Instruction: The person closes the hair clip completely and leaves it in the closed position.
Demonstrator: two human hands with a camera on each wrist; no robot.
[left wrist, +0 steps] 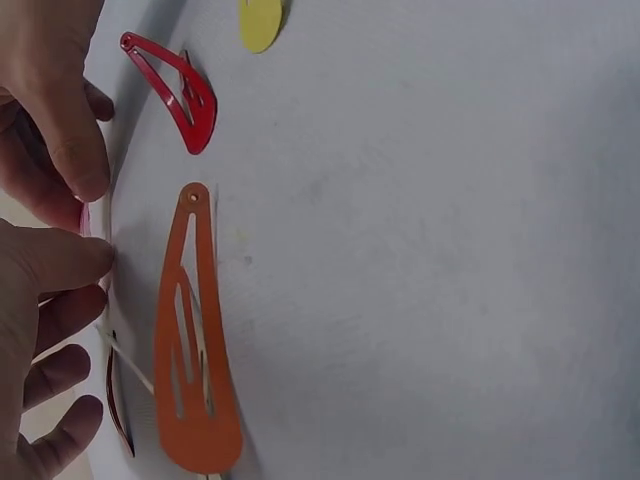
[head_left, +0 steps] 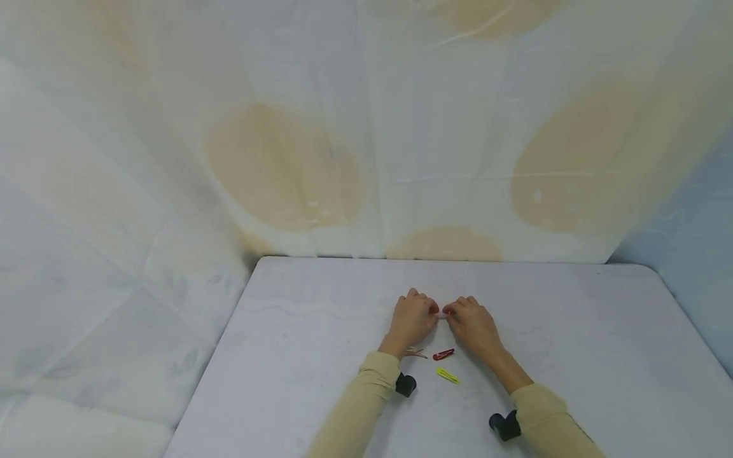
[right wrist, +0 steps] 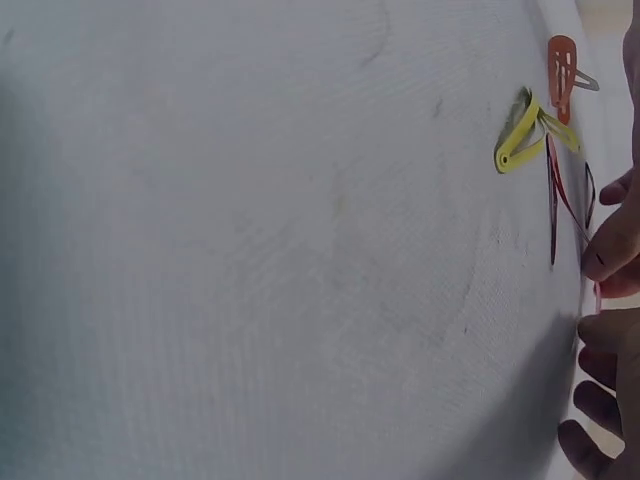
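Near the middle of the white table [head_left: 572,331], both our hands meet with the fingertips facing each other, and between them we hold a small pink hair clip [head_left: 440,315]. Our left hand [head_left: 413,318] pinches one end of it with curled fingers and thumb, and our right hand [head_left: 474,324] pinches the other end in the same way, so neither hand is free. We judge that the two hands take the clip from both ends because it is thin and short, and such a piece is easier to bend or snap when each end is fixed. The clip stays just above the table surface, slightly farther from our body than the other clips. Of the pink clip we see only a narrow pale strip between the fingers; in the left wrist view it shows as a thin pink edge [left wrist: 88,215], so we cannot tell its full shape or whether it is snapped open. The other clips lie flat on the table between our wrists, probably put aside within easy reach: a red clip [head_left: 443,354], a yellow clip [head_left: 447,376], and an orange clip [left wrist: 195,340] just beside our left hand.
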